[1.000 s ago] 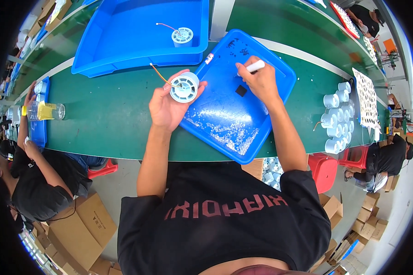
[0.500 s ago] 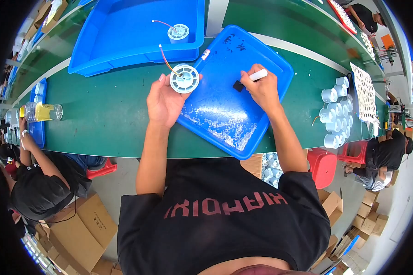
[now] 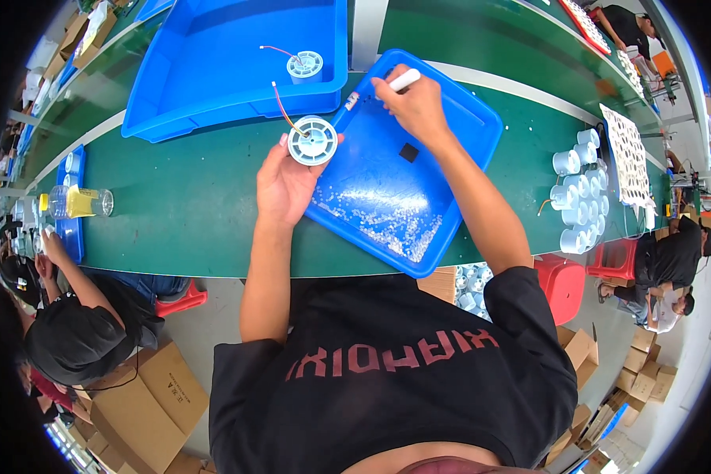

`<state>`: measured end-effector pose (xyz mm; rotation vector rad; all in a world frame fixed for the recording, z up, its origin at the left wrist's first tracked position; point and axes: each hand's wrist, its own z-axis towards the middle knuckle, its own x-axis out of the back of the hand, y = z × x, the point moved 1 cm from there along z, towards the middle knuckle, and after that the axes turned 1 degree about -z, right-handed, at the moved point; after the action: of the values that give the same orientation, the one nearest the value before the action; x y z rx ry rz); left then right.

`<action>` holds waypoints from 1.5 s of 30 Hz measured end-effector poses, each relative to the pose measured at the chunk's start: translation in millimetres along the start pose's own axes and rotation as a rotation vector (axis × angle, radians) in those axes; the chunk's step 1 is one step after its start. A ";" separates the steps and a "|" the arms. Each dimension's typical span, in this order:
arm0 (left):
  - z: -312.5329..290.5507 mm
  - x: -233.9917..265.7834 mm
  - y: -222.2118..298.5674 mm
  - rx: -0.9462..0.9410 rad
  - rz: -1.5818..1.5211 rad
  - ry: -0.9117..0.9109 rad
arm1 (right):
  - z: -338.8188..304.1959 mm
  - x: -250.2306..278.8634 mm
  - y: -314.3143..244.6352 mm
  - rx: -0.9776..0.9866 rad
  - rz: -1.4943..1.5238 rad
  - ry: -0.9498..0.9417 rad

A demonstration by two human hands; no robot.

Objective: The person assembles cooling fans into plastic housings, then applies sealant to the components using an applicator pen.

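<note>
My left hand [image 3: 287,183] is closed around a pale round plastic housing [image 3: 313,141] with a spoked face turned up. A thin cable of red and light wires [image 3: 285,107] sticks up from it. My right hand [image 3: 415,107] grips a white pen-shaped tool [image 3: 404,80], tilted, over the far left part of a shallow blue tray [image 3: 475,170]. Its lower tip is hidden by my fingers, as are most of the small black pieces there. A black square [image 3: 408,152] lies in the middle of this tray, and many tiny clear bits [image 3: 407,237] are scattered at its near end.
A deeper blue bin [image 3: 154,118] at the far left holds a similar wired housing [image 3: 305,66]. On the right stand several pale cylinders [image 3: 581,187] beside a sheet with dark spots [image 3: 626,162]. A clear bottle [image 3: 79,202] lies at the left, near another person [image 3: 79,332].
My right hand has moved away from the black square to the far left of the shallow tray, still with the white tool. The left hand keeps hold of the housing almost in place.
</note>
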<state>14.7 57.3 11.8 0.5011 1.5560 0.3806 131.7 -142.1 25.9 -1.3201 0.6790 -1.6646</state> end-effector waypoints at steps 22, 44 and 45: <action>-0.3 6.2 -2.1 0.038 0.033 0.027 | 2.4 -14.3 6.5 -0.007 0.043 -0.015; -0.6 4.9 -1.2 0.027 0.025 0.015 | 3.3 -16.6 8.6 0.073 -0.021 -0.048; -0.5 5.2 -1.2 0.027 0.022 0.022 | 4.6 -16.5 7.7 0.072 -0.021 -0.048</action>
<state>14.1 59.1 6.8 0.5368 1.5799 0.3841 139.1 -130.7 13.0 -1.3153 0.5738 -1.6533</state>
